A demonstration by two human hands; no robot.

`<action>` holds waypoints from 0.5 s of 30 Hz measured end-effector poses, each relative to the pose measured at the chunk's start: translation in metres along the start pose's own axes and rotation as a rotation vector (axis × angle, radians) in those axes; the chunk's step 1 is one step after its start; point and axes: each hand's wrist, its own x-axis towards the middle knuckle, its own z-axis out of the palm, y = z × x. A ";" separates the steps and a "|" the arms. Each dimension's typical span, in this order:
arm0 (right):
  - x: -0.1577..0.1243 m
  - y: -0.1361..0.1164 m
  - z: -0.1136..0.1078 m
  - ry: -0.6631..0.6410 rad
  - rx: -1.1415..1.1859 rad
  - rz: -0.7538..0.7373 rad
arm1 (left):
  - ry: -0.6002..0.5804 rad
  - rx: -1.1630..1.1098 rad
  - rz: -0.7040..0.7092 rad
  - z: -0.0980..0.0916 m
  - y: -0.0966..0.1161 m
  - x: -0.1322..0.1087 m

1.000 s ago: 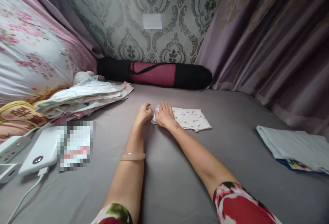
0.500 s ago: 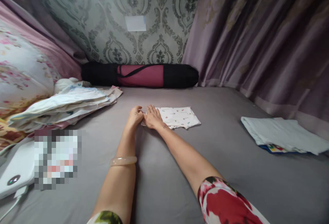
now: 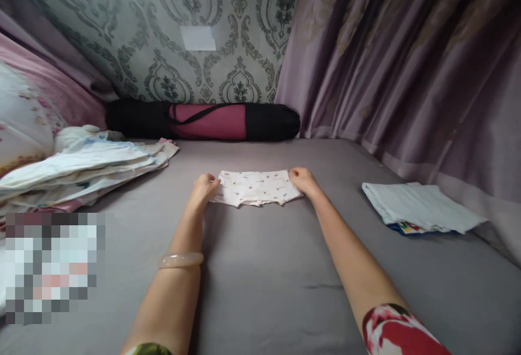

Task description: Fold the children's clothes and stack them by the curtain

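Note:
A small pair of white printed shorts lies spread flat on the grey bed sheet, waistband on the far side and leg openings towards me. My left hand is closed on its left edge, fingers pinched together. At the opposite edge, my right hand pinches the upper right corner. A pale bangle circles my left forearm.
Folded light cloths lie to the right by the purple curtain. On the left is a pile of clothes near a floral pillow. A long black and maroon bag lies along the wall.
My right hand has gone from lying flat on the left part of the shorts to pinching their right edge. My left hand stays at the left edge. The view has turned slightly right.

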 end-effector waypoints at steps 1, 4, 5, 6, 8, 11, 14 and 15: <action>0.001 0.009 -0.002 -0.005 -0.008 0.026 | 0.003 0.010 0.003 0.000 0.000 0.000; 0.002 0.027 -0.002 -0.007 -0.026 0.092 | 0.004 0.027 -0.001 0.000 0.001 -0.002; 0.002 0.029 -0.001 -0.009 -0.031 0.108 | 0.001 0.029 -0.005 0.000 0.001 -0.003; 0.002 0.031 0.000 -0.014 -0.036 0.122 | -0.004 0.029 -0.010 -0.001 0.001 -0.004; 0.002 0.031 0.002 -0.029 -0.043 0.139 | -0.014 0.016 -0.013 -0.002 0.002 -0.005; 0.002 0.030 0.003 -0.044 -0.046 0.151 | -0.026 -0.014 -0.027 -0.001 0.002 -0.006; 0.001 0.029 0.005 -0.042 -0.047 0.161 | -0.023 -0.066 -0.037 0.002 0.001 -0.003; 0.001 0.029 0.005 -0.043 -0.047 0.163 | -0.019 -0.082 -0.040 0.003 0.000 -0.002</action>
